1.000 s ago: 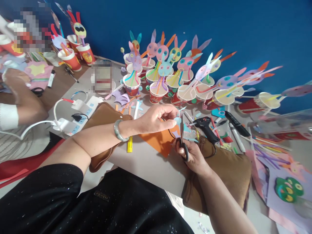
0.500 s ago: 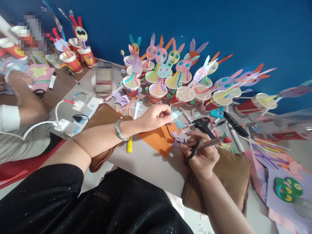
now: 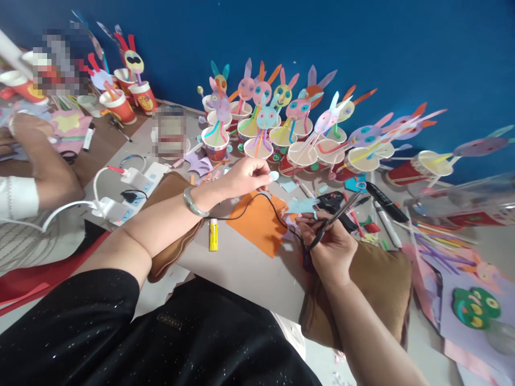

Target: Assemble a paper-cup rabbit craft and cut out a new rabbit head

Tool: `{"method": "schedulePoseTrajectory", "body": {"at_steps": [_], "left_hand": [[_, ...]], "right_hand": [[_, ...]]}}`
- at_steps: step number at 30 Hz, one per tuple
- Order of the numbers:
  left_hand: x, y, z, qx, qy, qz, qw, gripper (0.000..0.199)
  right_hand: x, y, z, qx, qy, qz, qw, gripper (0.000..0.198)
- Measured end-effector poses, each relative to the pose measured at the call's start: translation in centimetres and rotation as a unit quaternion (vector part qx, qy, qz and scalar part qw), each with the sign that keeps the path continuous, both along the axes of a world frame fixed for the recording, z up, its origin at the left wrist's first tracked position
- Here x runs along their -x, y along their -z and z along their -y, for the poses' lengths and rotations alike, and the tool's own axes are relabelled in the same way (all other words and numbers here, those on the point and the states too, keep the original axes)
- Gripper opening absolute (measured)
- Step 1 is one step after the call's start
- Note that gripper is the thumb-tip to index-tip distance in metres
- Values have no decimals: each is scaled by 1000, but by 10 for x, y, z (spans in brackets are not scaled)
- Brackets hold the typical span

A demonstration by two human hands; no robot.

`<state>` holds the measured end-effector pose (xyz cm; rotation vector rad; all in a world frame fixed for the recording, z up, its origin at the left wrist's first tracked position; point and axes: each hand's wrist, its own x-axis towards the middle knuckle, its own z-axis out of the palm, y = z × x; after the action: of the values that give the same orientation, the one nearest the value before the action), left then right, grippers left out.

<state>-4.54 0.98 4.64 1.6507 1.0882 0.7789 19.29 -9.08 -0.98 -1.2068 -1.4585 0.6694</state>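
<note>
My left hand (image 3: 251,177), a bangle on its wrist, pinches a small pale blue paper piece (image 3: 274,176) between thumb and fingertips. It hovers over the table in front of the paper cups. My right hand (image 3: 332,244) is closed around scissors (image 3: 333,221), its fingers through the handles and the blades pointing up to the right. By its fingertips is a light blue paper scrap (image 3: 301,206); whether they touch it I cannot tell. Beneath and between my hands lies an orange paper sheet (image 3: 257,222), with a black cord (image 3: 245,212) crossing it.
Decorated cups (image 3: 257,148) with paper rabbit heads line the blue wall. A yellow glue stick (image 3: 213,235), black glue gun (image 3: 332,202), markers (image 3: 386,202) and brown cushions (image 3: 378,284) surround my hands. At left are a power strip (image 3: 140,187) and another person's arm (image 3: 48,166).
My left hand has shifted left and slightly up with the blue paper piece. My right hand has moved slightly left, and the scissors' blades have swung upward.
</note>
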Motion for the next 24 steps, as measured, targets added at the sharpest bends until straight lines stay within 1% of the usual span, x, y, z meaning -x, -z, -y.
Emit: {"method": "schedulePoseTrajectory", "body": {"at_steps": [2,5,8,10,12,16,19,22,24], "left_hand": [[6,0,-7,-9,-6,-47,999,17],[12,5,-12,-74,-8,-153,985,18],[16,12,-15,-119,18,-281,952,15],[18,16,-17,-120,43,-356,926,16],[19,17,-18,-115,57,-405,905,18],[18,17,-22,-112,49,-451,884,17],[18,19,-25,-105,26,-488,866,13],[18,23,-26,-109,-10,-515,850,20],[19,25,-24,-132,-20,-518,845,24]], "right_hand": [[1,-3,-2,7,18,-8,1000,25],[4,-5,-3,11,31,-28,999,23],[5,-5,-4,9,30,-46,998,25],[5,-5,-4,7,27,-48,998,26],[5,-5,-4,11,24,-40,999,26],[4,-6,-2,33,15,-30,999,29],[4,-4,-2,40,-2,-37,999,34],[4,-2,-2,35,-26,-57,997,37],[5,-1,-2,34,-48,-67,996,36]]}}
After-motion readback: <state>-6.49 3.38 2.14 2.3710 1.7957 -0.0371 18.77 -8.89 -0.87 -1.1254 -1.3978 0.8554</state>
